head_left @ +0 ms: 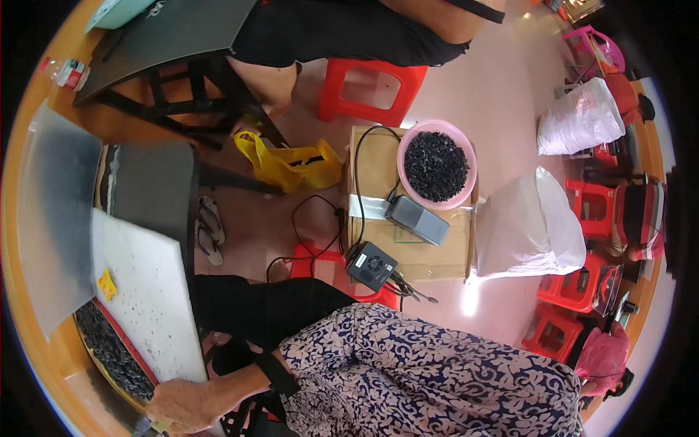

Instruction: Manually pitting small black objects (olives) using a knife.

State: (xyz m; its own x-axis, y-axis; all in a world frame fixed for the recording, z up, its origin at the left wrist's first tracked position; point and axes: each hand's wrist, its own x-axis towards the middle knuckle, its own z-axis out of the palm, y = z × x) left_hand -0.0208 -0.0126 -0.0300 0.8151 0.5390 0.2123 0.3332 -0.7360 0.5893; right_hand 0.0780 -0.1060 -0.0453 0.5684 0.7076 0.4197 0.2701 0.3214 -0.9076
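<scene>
My right hand (pixel 182 408) is at the lower left, a black band around its wrist. Its fingers are closed on a small yellow-green thing (pixel 160 425), too little of which shows to name. Beside the hand lies a white board (pixel 142 273) scattered with black specks, with a small yellow packet (pixel 107 284) on it. Along the board's near left edge runs a red strip (pixel 125 341). Beyond that strip is a tray of small black pieces (pixel 109 349). My left hand is out of the picture.
A cardboard box (pixel 429 266) bears a pink basin (pixel 473 171) of black pieces, a dark grey block (pixel 417 220) and a black fan unit (pixel 372 266) with cables. White sacks (pixel 528 226), red stools (pixel 371 91) and a yellow bag (pixel 291 166) stand around. Another person sits at the top.
</scene>
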